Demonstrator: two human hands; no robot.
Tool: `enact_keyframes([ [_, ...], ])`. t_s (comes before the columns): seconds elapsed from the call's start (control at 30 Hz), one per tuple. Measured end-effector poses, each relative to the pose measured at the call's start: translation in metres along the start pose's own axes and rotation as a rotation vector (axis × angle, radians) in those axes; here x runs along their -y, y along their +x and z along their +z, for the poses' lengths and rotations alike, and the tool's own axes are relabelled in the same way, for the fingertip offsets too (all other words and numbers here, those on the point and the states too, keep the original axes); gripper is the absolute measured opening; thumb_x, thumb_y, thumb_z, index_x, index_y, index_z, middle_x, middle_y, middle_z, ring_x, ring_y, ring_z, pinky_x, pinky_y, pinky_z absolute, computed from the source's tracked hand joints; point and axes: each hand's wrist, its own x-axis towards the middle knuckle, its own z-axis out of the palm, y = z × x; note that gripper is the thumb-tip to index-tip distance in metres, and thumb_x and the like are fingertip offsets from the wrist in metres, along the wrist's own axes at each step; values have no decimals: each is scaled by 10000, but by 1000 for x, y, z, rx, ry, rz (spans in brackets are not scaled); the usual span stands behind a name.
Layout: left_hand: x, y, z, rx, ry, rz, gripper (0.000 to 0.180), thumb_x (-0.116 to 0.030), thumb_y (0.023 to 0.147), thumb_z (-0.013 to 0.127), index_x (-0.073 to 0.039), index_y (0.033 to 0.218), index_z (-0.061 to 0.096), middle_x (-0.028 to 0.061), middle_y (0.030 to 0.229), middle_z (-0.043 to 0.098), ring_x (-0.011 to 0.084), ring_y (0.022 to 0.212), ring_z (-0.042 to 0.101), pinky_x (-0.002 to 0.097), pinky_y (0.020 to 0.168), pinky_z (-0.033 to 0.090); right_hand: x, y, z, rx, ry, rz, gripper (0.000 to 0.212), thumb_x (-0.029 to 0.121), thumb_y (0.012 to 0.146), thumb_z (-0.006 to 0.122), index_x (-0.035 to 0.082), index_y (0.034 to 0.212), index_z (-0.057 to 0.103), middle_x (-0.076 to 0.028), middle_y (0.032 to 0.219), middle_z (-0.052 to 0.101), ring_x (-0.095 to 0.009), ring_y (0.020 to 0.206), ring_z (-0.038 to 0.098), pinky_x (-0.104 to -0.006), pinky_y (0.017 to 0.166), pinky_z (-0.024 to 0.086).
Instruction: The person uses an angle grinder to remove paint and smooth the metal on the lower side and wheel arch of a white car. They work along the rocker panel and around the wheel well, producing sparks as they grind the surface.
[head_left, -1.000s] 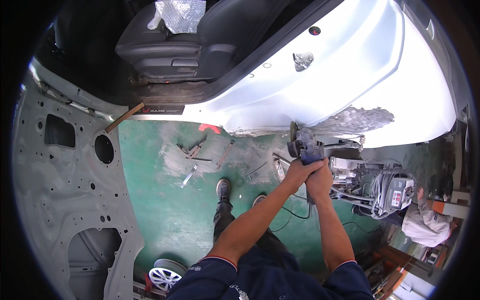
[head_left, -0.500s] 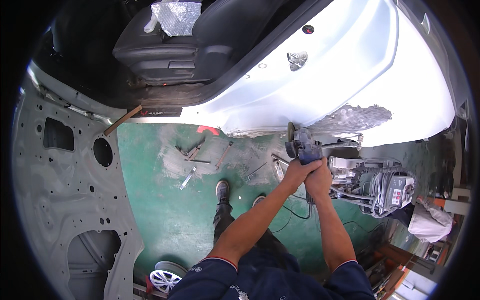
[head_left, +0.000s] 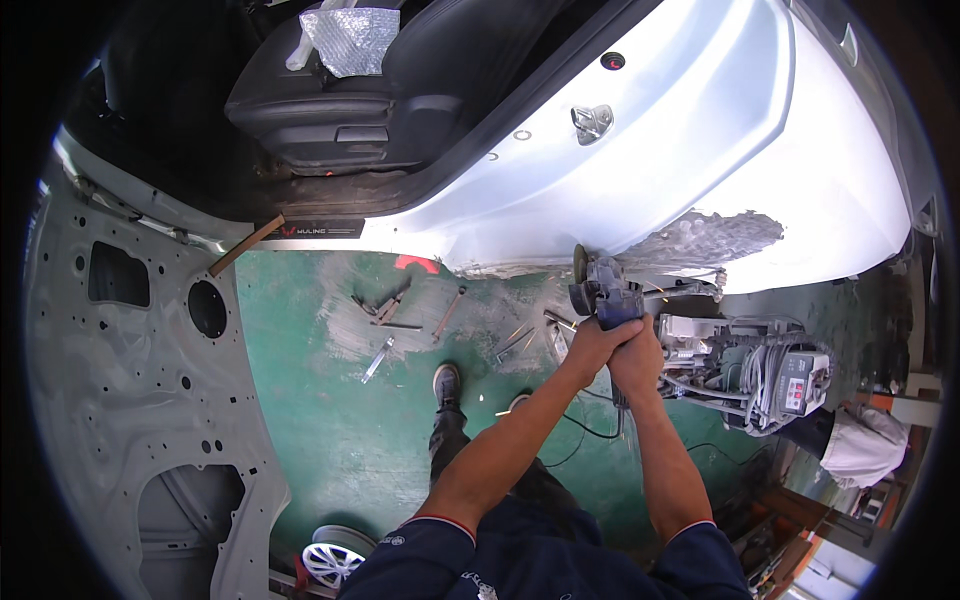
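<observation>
clasping a blocky grinder (head_left: 617, 302), left grip (head_left: 598, 350) and right grip (head_left: 638, 362) wrap it; thin disc (head_left: 580, 264) beside smooth white panel (head_left: 640, 180).

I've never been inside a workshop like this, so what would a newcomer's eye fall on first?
Probably the bright white car panel at upper right, with a rough grey patch low on it. Just below, the left hand and right hand grip a dark grinder, its disc by the panel's lower edge. At far left, a bare grey door shows large holes.
</observation>
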Motion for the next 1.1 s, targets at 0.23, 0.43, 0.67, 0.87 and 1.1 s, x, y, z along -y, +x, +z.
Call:
enact_keyframes([
  [0.23,-3,2,-1,-3,22,0,529,-349,858,872,14,1208,712,86,1154,739,164,1014,696,329,899,555,2,2,0,-8,0,-4,448,301,869,735,41,1148,499,-242,981,710,-495,900,693,-597,732,509],
  [0.43,-9,-3,-1,5,13,26,528,-346,859,869,6,1219,708,86,1168,738,163,1035,690,333,913,552,4,3,0,-4,-8,-5,436,282,870,725,35,1150,499,-246,973,714,-495,887,693,-597,725,509],
  [0.67,-14,-3,-1,1,23,4,514,-337,870,860,2,1225,709,83,1182,737,162,1046,686,335,933,547,5,4,2,-32,-14,-27,424,276,876,715,32,1147,498,-252,938,718,-502,860,694,-602,722,509],
  [0.87,-16,-7,1,27,-56,11,503,-335,868,864,8,1207,722,82,1171,742,162,1035,690,334,925,548,9,2,-3,9,-14,7,444,307,883,716,27,1148,497,-263,970,707,-498,889,695,-599,737,514],
  [1.1,-15,-3,-1,0,-7,63,514,-347,857,871,18,1189,731,90,1141,751,165,1015,698,333,903,556,11,4,0,-7,4,-13,438,326,898,709,35,1147,496,-247,1002,701,-502,901,690,-607,741,512],
])
